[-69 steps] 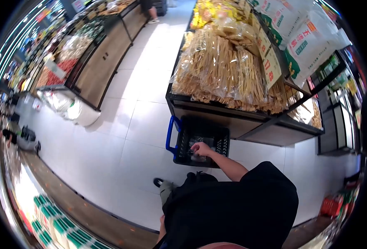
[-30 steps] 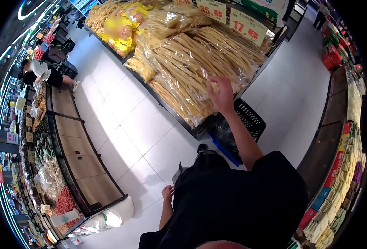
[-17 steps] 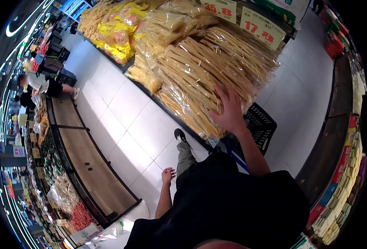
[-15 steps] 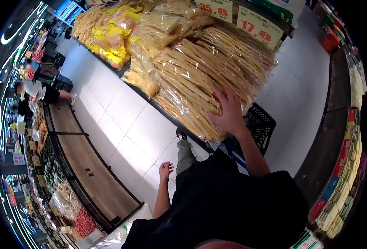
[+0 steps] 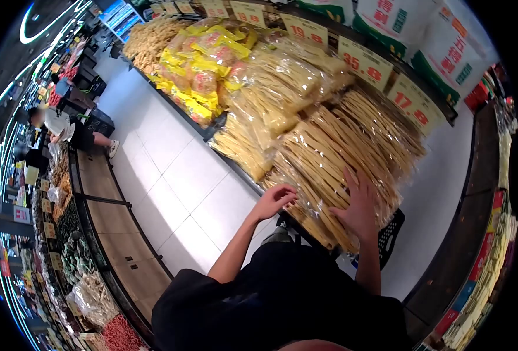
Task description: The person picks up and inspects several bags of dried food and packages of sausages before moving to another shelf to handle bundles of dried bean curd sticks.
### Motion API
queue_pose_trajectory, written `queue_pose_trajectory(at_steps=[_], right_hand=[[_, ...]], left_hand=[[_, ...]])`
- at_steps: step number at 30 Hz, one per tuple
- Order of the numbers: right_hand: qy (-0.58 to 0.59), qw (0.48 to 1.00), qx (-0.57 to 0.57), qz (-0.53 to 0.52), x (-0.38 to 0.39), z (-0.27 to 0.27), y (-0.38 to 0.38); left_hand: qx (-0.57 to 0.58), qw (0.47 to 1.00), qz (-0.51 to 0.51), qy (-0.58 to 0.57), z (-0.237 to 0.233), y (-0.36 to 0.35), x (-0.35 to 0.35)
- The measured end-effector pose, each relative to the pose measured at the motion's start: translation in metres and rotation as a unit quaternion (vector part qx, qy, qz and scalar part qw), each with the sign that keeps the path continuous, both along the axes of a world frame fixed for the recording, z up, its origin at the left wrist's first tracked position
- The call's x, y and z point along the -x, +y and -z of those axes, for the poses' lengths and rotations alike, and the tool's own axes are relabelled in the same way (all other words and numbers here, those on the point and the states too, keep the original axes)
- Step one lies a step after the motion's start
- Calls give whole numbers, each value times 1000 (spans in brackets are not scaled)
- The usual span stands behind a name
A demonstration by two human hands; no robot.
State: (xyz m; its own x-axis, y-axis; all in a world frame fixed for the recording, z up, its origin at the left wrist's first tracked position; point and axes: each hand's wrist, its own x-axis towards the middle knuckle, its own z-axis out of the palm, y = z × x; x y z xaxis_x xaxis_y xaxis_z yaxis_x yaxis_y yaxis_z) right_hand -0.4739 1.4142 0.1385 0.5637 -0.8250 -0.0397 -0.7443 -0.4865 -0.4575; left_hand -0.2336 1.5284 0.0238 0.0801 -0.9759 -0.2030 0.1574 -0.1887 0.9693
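Clear plastic bags of long, pale-brown dried bean curd sticks (image 5: 335, 158) lie stacked at the near end of a display stand. My right hand (image 5: 359, 205) is spread over the nearest bags, fingers apart, its fingertips on the shiny plastic. At the left edge of the same pile is my left hand (image 5: 275, 202), palm inward and fingers loosely bent, with nothing visible in it. Shorter yellowish sticks in a bag (image 5: 241, 146) lie just beyond the left hand.
Yellow-printed packets (image 5: 203, 85) and a tan heap (image 5: 153, 44) continue along the stand. Price cards (image 5: 364, 61) line its back, before large white sacks (image 5: 455, 50). A black basket (image 5: 392, 234) stands low at right. A person (image 5: 66, 126) is by the left counter, across the tiled floor (image 5: 183, 181).
My left hand has risen from beside my leg to the edge of the pile. The right hand stays over the bags. The view has shifted, showing more of the stand and the sacks.
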Motion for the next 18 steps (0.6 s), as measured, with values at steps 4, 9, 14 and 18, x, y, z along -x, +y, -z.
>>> queue_pose_trajectory(at_steps=[4,9,14,18], right_hand=[[-42,999,6,16,-21,1,-3],[-116,993,-8,33,-26,8,-9],[-88,995,30,44,-16,-7,-3],[-132,990,11,49,-2,-9,3]], left_hand=[[55,992,82,-79,-10,-33,-1],[62,979,142,-133,-17,-55,5],[43,980,171,-92,-20,-59,-4],[66,966,218,-122,-5,-65,-13]])
